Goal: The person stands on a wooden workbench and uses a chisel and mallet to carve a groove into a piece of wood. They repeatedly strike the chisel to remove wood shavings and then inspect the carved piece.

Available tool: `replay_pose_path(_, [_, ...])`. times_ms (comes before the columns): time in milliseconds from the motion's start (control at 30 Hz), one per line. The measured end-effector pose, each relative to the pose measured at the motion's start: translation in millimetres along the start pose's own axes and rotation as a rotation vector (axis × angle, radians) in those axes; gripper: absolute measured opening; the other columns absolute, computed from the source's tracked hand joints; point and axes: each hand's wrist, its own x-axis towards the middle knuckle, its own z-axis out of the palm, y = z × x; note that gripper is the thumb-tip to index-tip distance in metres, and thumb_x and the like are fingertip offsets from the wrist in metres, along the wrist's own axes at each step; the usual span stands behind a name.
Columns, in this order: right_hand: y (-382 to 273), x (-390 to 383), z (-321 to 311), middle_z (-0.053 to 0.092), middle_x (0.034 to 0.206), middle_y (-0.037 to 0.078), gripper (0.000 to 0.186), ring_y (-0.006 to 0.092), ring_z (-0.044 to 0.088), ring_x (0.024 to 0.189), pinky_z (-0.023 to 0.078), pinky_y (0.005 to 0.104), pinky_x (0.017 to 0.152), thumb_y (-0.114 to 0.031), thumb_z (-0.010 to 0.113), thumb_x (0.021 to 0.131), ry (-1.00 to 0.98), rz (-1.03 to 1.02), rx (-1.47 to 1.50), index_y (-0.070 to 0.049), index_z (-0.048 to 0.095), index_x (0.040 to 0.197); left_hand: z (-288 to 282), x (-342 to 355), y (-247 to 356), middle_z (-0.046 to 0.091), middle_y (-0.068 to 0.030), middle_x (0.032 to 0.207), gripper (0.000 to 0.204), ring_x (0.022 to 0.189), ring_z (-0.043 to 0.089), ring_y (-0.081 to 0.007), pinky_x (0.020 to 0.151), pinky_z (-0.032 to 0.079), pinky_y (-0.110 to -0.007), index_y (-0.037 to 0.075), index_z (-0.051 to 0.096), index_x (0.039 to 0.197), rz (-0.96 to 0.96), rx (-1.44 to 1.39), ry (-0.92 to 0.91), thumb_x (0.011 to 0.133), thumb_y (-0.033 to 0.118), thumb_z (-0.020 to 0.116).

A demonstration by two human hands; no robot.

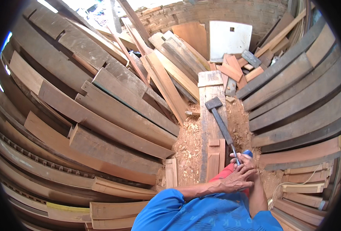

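A narrow weathered bench plank [211, 91] runs away from me, with pale reddish wood pieces [213, 161] on its near end. A dark mallet [213, 103] lies along it, handle toward me. My right hand [236, 158] grips a slim metal chisel-like tool [233, 148], tip up beside the mallet's handle end; whether they touch I cannot tell. My left hand [239, 178] lies across my right hand and wrist, fingers loosely stretched out. A small blue object [247, 153], too hidden to name, sits just right of my right hand.
Long boards [116, 123] are stacked densely at left, more curved-looking planks [293, 115] at right. Loose offcuts [234, 69] and a white panel [230, 38] stand by the back brick wall [166, 13]. Wood shavings [187, 150] cover the ground beside the bench. A pale cord [309, 173] loops at lower right.
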Motion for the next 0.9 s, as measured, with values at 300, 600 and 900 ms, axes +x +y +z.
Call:
replay_pose_path(300, [-22.5,-37.8,-91.7,0.065,0.079,0.003,0.034,0.0074,0.057,0.052,0.046,0.0253,0.046,-0.033,0.060,0.104,0.225,-0.439,-0.337,-0.002,0.062,0.117,51.8,-113.4,-71.6,0.046,-0.0366,0.147,0.074,0.134,0.049,-0.0461,0.116,0.035,-0.053,-0.010,0.042,0.148,-1.143,0.673,0.259,0.095,0.036,0.066])
replay_pose_path(600, [8.8,-59.0,-167.3,0.068,0.074,0.018,0.020,0.0360,0.071,0.071,0.058,0.0455,0.068,-0.015,0.057,0.094,0.430,-0.568,-1.019,-0.002,0.068,0.083,91.6,-149.1,-72.2,0.056,-0.0394,0.136,0.065,0.126,0.057,-0.0513,0.109,0.045,-0.051,-0.007,0.033,0.154,-1.589,0.141,0.202,0.103,0.028,0.054])
replay_pose_path(900, [16.4,10.3,-77.2,0.068,0.080,0.023,0.013,0.0457,0.070,0.077,0.057,0.0554,0.071,-0.016,0.056,0.097,0.053,-0.421,-1.370,-0.004,0.058,0.096,118.6,-146.5,-50.5,0.059,-0.0284,0.139,0.055,0.125,0.060,-0.0398,0.104,0.047,-0.045,-0.004,0.044,0.147,-1.729,0.210,0.495,0.104,0.026,0.061])
